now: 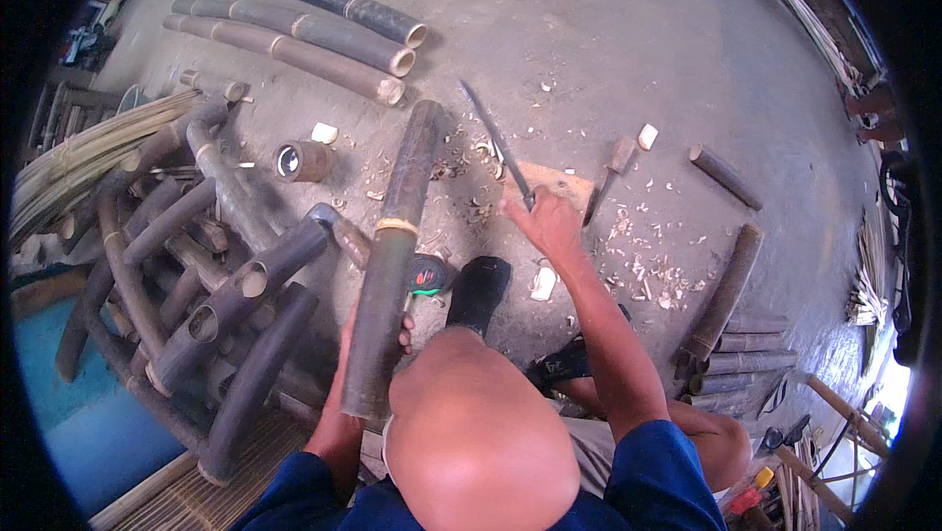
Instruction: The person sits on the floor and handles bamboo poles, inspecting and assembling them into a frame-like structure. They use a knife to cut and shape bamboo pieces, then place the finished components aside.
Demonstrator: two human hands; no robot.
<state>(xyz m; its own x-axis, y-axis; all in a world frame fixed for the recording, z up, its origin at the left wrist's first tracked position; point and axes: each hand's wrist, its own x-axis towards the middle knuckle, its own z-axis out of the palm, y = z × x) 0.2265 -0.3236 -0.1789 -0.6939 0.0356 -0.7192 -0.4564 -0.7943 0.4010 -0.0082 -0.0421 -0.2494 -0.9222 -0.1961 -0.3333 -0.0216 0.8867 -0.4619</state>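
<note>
A thick dark bamboo pole (392, 237) with a pale node ring stands slanted in front of me, along the left side of my bent knee. My left hand (405, 333) is closed around its lower part; the pole covers most of the palm, and a few fingertips show at its right edge. Over a small wooden board (564, 178), my right hand (554, 225) grips the handle end of a long, narrow dark blade (496, 133), whose tip points up and left. The blade is apart from the pole. Beside that hand, a wooden-handled knife (620, 156) rests at the board's edge.
Several bamboo poles (304, 26) lie at the far left. Jointed bamboo pieces (211, 320) are heaped at left, beside split strips (88, 168). A tape measure (428, 274) sits by my foot. Shavings (638, 256) litter the floor. Short bamboo lengths (741, 364) are stacked at right.
</note>
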